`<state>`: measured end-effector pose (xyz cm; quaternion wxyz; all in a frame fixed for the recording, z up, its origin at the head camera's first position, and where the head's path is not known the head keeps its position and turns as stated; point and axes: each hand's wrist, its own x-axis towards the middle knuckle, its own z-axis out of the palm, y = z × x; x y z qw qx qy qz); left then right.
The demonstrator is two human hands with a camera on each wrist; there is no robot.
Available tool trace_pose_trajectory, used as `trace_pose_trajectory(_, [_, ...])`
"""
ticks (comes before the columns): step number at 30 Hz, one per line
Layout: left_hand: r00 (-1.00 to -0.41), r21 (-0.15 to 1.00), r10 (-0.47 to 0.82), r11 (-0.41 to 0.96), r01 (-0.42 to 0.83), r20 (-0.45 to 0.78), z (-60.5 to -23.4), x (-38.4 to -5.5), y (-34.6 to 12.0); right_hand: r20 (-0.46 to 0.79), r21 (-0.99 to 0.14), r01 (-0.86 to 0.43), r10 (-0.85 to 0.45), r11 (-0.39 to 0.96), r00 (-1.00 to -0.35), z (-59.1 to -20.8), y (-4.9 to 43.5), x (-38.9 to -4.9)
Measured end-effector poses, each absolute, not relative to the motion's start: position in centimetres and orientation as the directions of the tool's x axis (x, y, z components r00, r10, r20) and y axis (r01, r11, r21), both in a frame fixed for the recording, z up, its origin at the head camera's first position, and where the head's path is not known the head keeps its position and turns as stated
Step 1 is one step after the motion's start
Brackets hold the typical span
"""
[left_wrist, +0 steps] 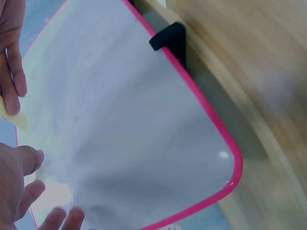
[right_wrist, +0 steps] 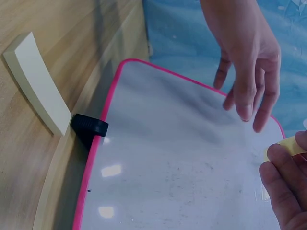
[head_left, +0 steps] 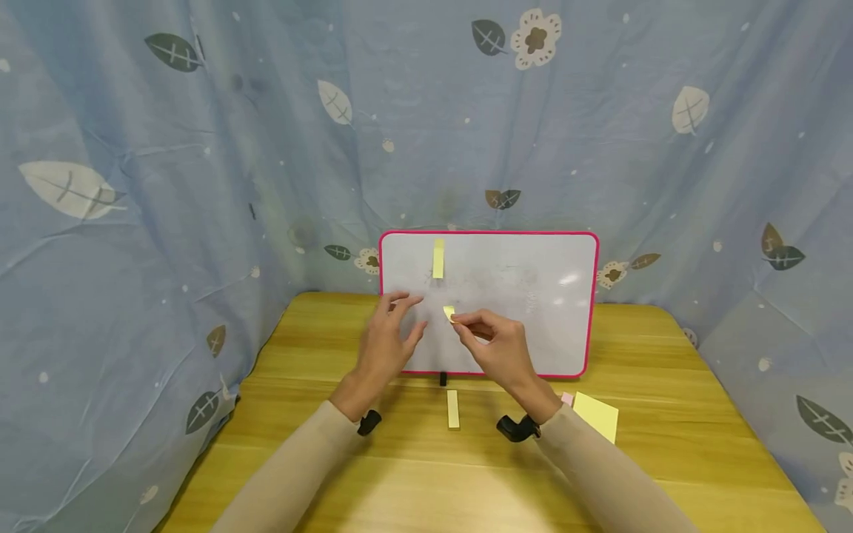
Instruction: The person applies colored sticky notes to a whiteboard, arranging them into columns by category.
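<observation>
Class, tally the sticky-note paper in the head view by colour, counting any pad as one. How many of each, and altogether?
Yellow: 4 (upper strip on the whiteboard, pinched strip in the right hand, narrow pad and wider piece on the table)
Pink: 1 (small piece, partly hidden)
Total: 5

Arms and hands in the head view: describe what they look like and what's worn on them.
The left sleeve and right sleeve are long, plain beige. Each wrist carries a small black fitting: the left fitting is partly hidden, the right fitting looks rounded and bent. The left hand and right hand show no gloves.
</observation>
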<state>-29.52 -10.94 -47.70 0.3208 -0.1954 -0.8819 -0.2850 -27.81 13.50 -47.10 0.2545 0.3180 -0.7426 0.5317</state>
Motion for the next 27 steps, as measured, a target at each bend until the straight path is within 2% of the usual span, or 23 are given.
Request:
trace_pose_trajectory(10, [-0.739, 0.431, 0.026, 0.798, 0.421, 0.673, -46.6, -31.0, -11.1, 0.713, -0.636, -0.736, -0.186, 0.234, -0.676, -47.3, 12.9, -28.2])
trace_pose_trajectory(27, [-0.747, 0.514, -0.030, 0.745, 0.426, 0.664, -44.8, -34.0, -10.7, 0.770, -0.559, -0.789, -0.193, 0.256, -0.609, -47.4, 12.0, -29.9])
